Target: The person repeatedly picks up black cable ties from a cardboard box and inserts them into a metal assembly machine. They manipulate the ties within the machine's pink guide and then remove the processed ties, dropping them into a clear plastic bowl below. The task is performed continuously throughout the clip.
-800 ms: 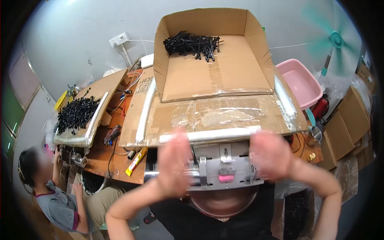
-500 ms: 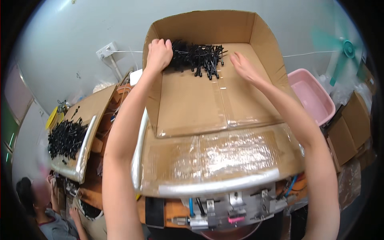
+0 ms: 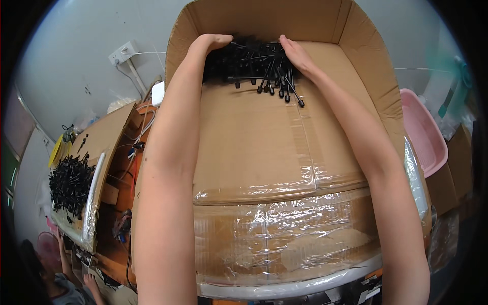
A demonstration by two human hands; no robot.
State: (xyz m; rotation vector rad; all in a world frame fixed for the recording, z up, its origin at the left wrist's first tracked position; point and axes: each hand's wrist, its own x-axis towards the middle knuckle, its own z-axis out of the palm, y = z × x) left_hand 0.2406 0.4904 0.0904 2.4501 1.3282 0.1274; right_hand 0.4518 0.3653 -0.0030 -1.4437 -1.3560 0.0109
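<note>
A pile of thin black rods with small black end caps (image 3: 274,76) lies at the far end of an open cardboard box (image 3: 249,137). My left hand (image 3: 216,41) is at the pile's far left edge, its thumb side showing and the other fingers partly hidden among the rods. Against the pile's right side rests my right hand (image 3: 297,55), fingers stretched out and pointing away from me. The rods are gathered between both hands, several of them sticking out toward me.
Tape covers the box's near flap (image 3: 284,239). To the left, another heap of black rods (image 3: 71,185) lies on a cardboard sheet, with a co-worker (image 3: 56,277) below it. A pink basin (image 3: 424,134) stands right; a socket (image 3: 122,53) is on the wall.
My right hand has come in against the pile's right side, and my left hand has moved along its far left edge. The box now appears larger in view.
</note>
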